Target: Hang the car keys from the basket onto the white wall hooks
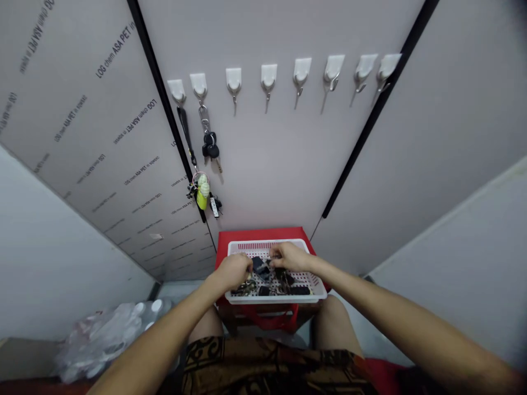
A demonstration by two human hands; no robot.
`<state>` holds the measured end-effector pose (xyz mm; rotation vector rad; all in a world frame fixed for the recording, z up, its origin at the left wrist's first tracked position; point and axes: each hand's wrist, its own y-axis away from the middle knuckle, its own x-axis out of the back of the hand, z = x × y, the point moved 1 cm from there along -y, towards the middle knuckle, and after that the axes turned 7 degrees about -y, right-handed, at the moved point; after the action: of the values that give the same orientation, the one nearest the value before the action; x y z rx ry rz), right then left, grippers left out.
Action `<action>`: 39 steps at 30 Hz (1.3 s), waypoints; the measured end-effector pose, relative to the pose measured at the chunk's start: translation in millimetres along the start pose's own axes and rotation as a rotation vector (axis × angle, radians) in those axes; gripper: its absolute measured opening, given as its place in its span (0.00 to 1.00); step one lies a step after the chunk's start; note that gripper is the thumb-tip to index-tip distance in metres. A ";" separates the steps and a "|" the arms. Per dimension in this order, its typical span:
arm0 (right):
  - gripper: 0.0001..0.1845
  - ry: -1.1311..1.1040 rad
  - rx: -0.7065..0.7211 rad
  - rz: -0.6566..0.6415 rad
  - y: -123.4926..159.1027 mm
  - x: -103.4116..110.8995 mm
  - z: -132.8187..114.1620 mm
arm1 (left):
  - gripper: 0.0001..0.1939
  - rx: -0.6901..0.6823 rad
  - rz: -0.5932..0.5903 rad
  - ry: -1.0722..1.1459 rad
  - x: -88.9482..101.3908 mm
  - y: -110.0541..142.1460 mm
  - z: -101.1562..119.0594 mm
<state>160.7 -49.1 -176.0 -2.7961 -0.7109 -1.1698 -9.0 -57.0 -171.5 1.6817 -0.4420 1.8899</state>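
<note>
A white plastic basket (pixel 317 285) with a perforated floor holds several bunches of keys and dark key fobs. My left hand (pixel 235 270) is over its left side with fingers curled together; whatever they hold is hidden. Below those fingers lies a cluster of metal keys (pixel 246 288). On the right, my right hand (pixel 289 256) reaches in with its fingers closed near a dark bunch (pixel 284 276), and what is between the fingertips is too small to tell. A dark blue piece (pixel 258 265) lies between both hands.
The basket rests on a red surface (pixel 263 234) against a grey panel. A row of white hooks (pixel 269 74) is fixed above; the two leftmost carry black car keys (pixel 211 145) and a strap with a yellow-green charm (pixel 202 195). Bagged bottles (pixel 119 329) lie lower left.
</note>
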 end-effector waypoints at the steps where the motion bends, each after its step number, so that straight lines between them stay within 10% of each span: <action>1: 0.07 -0.129 -0.038 0.030 -1.4 5.0 1.9 | 0.10 0.032 0.033 0.035 3.4 -1.8 -3.8; 12: 0.09 -1.227 -0.038 0.015 4.7 31.3 -22.7 | 0.23 -0.008 0.216 0.959 4.3 -25.8 20.6; 18: 0.08 -1.272 -0.002 0.032 2.8 32.8 -29.3 | 0.12 0.081 0.155 1.340 21.3 -26.1 27.1; 39: 0.07 -1.210 0.033 0.169 7.1 48.1 -52.2 | 0.10 0.145 0.142 1.425 44.7 -17.0 7.6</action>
<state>158.3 -46.6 -104.8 -3.1904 -0.4272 0.6829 5.0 -39.6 -128.6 0.0550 0.1826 2.6652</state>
